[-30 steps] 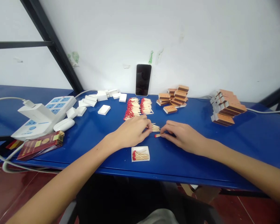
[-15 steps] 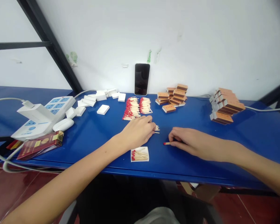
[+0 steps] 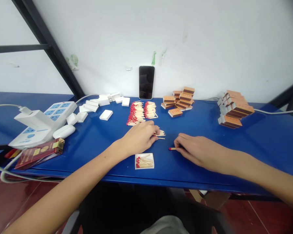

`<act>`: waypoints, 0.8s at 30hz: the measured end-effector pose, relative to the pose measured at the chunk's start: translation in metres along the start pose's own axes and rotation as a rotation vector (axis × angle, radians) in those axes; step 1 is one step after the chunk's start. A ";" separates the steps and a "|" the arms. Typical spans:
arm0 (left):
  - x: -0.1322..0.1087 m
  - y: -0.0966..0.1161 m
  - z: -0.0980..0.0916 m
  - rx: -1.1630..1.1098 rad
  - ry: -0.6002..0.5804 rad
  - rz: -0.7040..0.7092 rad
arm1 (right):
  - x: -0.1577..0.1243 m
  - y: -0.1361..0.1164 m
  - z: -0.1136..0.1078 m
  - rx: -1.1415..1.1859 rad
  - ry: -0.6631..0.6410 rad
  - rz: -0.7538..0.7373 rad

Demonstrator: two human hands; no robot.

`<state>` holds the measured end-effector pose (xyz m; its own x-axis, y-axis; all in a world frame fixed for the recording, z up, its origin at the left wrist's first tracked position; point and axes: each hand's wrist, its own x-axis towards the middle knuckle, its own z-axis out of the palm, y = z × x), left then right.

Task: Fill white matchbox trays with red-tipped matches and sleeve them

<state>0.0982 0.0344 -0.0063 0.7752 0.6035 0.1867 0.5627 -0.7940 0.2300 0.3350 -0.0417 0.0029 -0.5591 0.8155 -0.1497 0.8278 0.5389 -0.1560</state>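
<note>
Matches point(image 3: 162, 133): I have a small loose group in the middle of the blue table point(image 3: 266, 136), partly covered by the left fingers, with pale stick ends poking out to the right.
Left hand point(image 3: 140, 136): I see it palm down, thumb and fingers bent over that group and touching it; I cannot tell whether the fingertips grip any stick.
Right hand point(image 3: 197, 151): thumb and forefinger are closed in a pinch on a held match point(image 3: 172, 149), its red head pointing left, just above or on the table; I cannot tell which, nor whether a second stick is with it.
White tray point(image 3: 145, 168): it sits near the table's front edge, below the left hand in my view, with matches inside, most red heads to the left.
Red-tipped piles point(image 3: 136, 113): two lie side by side beyond the left hand.
Phone point(image 3: 146, 82): upright against the wall, behind those piles.
Orange boxes point(image 3: 178, 99): a heap right of the phone, and a second stack well apart, farther right.
Small white boxes point(image 3: 106, 114): scattered on my left, near the power strip point(image 3: 67, 105).
</note>
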 end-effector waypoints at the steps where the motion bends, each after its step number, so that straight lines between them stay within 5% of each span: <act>1: 0.000 0.000 0.000 0.006 0.000 -0.004 | 0.000 0.000 0.000 0.004 0.000 0.000; 12: 0.003 0.003 0.003 -0.003 -0.026 -0.022 | 0.006 -0.003 -0.001 0.080 0.031 -0.021; 21: 0.002 0.010 -0.009 0.093 -0.214 -0.024 | 0.030 -0.063 -0.002 -0.011 0.209 -0.165; 24: -0.007 0.003 -0.017 0.047 -0.198 -0.056 | 0.040 -0.079 0.000 -0.077 0.195 -0.191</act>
<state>0.0898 0.0289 0.0098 0.7808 0.6245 -0.0173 0.6159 -0.7649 0.1888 0.2475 -0.0514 0.0089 -0.6919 0.7188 0.0671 0.7136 0.6951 -0.0876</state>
